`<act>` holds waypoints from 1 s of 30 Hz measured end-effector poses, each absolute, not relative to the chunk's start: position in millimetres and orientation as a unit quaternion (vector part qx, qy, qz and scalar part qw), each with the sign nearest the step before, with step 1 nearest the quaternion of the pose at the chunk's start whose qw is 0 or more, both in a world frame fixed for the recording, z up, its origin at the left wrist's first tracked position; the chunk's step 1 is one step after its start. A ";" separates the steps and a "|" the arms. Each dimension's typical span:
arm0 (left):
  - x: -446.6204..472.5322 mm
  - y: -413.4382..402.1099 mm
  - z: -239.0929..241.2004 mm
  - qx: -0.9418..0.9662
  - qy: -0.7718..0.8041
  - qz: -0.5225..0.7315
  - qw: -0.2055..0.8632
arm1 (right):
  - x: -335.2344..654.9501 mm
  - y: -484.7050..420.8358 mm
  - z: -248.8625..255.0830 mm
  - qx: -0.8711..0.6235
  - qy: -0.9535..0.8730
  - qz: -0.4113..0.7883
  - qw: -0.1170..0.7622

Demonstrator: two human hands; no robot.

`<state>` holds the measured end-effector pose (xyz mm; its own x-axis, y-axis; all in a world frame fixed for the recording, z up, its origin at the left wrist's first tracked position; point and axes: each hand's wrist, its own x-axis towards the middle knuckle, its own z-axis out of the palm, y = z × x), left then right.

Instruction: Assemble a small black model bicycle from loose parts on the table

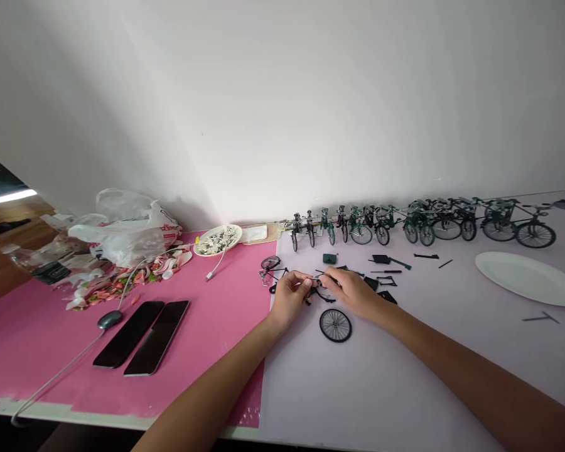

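Observation:
My left hand (289, 295) and my right hand (351, 290) meet over the pale sheet, fingers pinched close together. Between them is a small black model bicycle part (327, 299), partly hidden by the fingertips; its exact kind is not clear. Both hands appear closed on it. Just below lies a loose spoked bicycle wheel (336, 325) with a black tyre. To the left of my left hand, a partly built model bicycle section (270, 267) with a wheel lies on the table. Flat black pieces (387, 296) lie beside my right hand.
Assembled model bicycles (447, 227) stand in a row along the wall. A white oval plate (530, 276) lies at right. On the pink surface (216, 351) are two phones (156, 339), a plate of small parts (218, 240), a cable, flower petals and a plastic bag (132, 229).

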<state>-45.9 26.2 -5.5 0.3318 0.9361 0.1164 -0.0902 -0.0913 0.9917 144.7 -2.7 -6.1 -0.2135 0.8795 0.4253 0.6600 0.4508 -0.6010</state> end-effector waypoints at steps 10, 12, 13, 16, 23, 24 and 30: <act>-45.2 23.9 -2.7 0.593 0.359 0.440 0.571 | 143.4 -10.4 3.4 -0.485 -0.762 0.191 0.385; -45.3 24.0 -2.6 0.590 0.359 0.440 0.574 | 143.1 -9.9 2.3 -0.481 -0.762 0.190 0.391; -45.3 24.0 -2.5 0.588 0.359 0.441 0.576 | 143.0 -9.2 1.4 -0.480 -0.763 0.187 0.390; -45.2 23.9 -2.1 0.588 0.359 0.442 0.574 | 142.9 -6.5 -1.4 -0.486 -0.769 0.160 0.384; -45.4 21.6 1.1 0.598 0.356 0.435 0.572 | 143.8 -2.9 -3.8 -0.491 -0.773 0.124 0.382; -45.4 21.3 1.3 0.596 0.355 0.436 0.573 | 143.9 -2.8 -4.3 -0.492 -0.772 0.128 0.382; -45.1 21.6 0.3 0.603 0.350 0.432 0.573 | 143.3 -6.8 -0.7 -0.485 -0.771 0.155 0.383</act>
<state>-45.1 21.6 0.3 0.3825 0.9162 0.1192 -0.0729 -0.0987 0.9924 143.3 -6.8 -0.7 -0.2362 0.8663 0.4401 0.6284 0.4817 -0.6109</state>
